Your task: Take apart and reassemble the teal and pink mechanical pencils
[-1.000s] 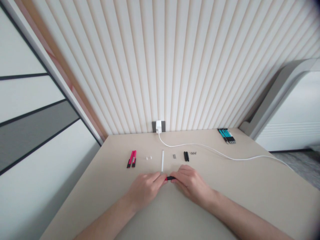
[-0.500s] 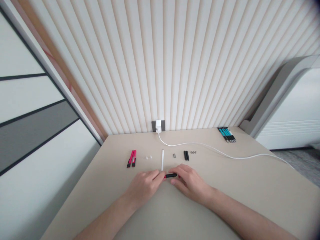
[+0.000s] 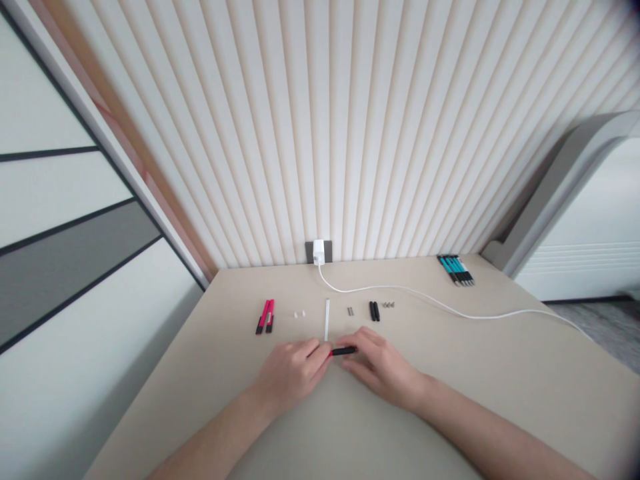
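Observation:
Both my hands meet low over the beige table on one red-and-black pen. My left hand has its fingers curled round the pen's red end, most of which is hidden. My right hand pinches the black barrel from the right. Just beyond my fingers lie a white pen refill, small grey springs, two black barrel pieces and tiny metal tips.
Two red-and-black pens and small white bits lie at the left. Several teal pens lie at the back right. A white charger sits in the wall socket; its cable runs right across the table.
My hands drew slightly apart, baring more of the black barrel between them. The view shifted a little; everything else on the table stayed where it was.

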### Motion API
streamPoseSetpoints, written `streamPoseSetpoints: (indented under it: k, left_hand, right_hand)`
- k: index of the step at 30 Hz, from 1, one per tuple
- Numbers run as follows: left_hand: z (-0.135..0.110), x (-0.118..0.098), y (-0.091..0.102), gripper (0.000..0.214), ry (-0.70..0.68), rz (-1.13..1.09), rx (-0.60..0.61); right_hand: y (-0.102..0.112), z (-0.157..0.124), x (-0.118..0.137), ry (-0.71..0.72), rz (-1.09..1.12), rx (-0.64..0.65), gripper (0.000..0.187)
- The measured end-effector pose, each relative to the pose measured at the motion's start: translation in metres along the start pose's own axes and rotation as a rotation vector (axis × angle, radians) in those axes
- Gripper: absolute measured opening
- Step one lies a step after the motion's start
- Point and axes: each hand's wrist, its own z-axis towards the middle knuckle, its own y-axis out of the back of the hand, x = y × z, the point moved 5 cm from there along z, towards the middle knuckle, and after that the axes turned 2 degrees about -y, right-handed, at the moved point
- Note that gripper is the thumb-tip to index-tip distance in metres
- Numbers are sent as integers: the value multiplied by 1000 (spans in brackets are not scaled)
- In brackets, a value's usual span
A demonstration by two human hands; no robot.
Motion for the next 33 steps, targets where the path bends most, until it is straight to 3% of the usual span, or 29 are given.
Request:
streamPoseSetpoints:
  k: [8,13,21,25,28,33]
  left_hand:
    - [-1,2,-3,20,25,-15,22]
    - [-1,2,-4,18,16,-41,-1]
    - [-4,5,-6,43,12,52,76]
    - [-3,7,-5,35,12,44,38]
    - [-2,6,-6,26,11,22,28]
    - [0,2,-8,23,11,3,86]
  right_hand:
    - [1,0,4,6,83,-36,23]
    - [-7,1,-1,-102,156,3,25]
    - [-2,2,-17,-192,211,-202,21]
    - [-5,1,-28,-302,307,-183,27]
    - [-2,0,-27,-274,276,-230,25]
    - [-8,1,-20,-236,265,-79,23]
